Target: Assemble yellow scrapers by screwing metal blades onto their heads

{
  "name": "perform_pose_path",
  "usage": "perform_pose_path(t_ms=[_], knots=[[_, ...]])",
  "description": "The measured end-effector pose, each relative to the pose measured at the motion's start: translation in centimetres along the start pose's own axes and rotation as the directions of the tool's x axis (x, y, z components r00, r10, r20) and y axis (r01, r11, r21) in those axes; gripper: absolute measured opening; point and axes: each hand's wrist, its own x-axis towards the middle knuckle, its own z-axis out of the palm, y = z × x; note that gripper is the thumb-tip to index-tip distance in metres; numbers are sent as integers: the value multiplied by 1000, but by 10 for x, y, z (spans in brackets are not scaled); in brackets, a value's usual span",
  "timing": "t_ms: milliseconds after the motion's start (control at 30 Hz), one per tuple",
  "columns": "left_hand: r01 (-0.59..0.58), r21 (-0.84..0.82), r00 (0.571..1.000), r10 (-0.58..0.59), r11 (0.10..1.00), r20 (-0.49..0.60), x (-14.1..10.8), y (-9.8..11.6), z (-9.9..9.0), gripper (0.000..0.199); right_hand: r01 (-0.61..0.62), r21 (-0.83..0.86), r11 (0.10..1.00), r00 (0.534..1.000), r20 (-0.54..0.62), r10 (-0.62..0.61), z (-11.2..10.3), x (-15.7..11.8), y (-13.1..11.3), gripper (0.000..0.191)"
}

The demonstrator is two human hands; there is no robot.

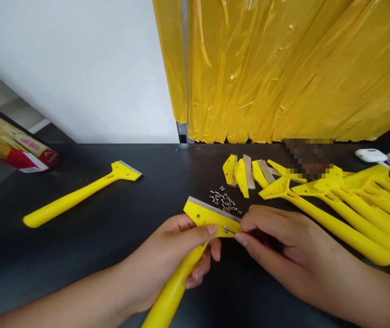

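Note:
My left hand [184, 241] is closed round the neck of a yellow scraper [198, 218], thumb on its wide head. A thin steel blade [211, 208] runs along the far edge of that head, and the handle slopes toward me. At the head's right end, my right hand [280, 246] is closed in a pinch on a small metal screw [228, 229]. The screw touches or nearly touches a hole there; the fingertips hide part of it. Just beyond lie several loose screws and nuts [225, 200] in a small pile.
A finished-looking yellow scraper [81, 196] lies at left. Yellow cover plates [241, 175] and wrapped blades [248, 171] lie behind the screws. Several yellow scraper handles [338, 218] are heaped at right. A red and gold package [13, 146] stands far left; a white earphone case [371, 155] sits far right.

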Motion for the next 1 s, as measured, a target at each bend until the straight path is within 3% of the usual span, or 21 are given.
perform_pose_path(t_ms=[333,533,667,767,867,933,1000], knots=[[-25,-35,1000,25,999,-15,1,-1,3,39,-23,-41,999,1000,-10,23,0,0,2,16],[-12,-56,998,9,998,-61,0,-1,3,37,-100,-74,992,991,-101,93,-5,1,8,15],[-39,-88,994,30,995,-103,0,-1,5,35,-126,11,992,971,-201,126,-4,3,18,15],[-48,-84,994,40,995,-101,0,-1,5,36,-180,170,969,957,-200,213,-4,6,24,14],[-45,-74,995,38,996,-97,0,-1,4,38,-259,479,839,933,-102,346,-10,11,26,18],[-48,-74,994,40,996,-105,0,-1,3,38,-291,715,635,916,18,400,-16,14,25,22],[-48,-68,994,41,997,-105,0,-1,3,38,-265,859,438,923,94,373,-21,15,25,29]])
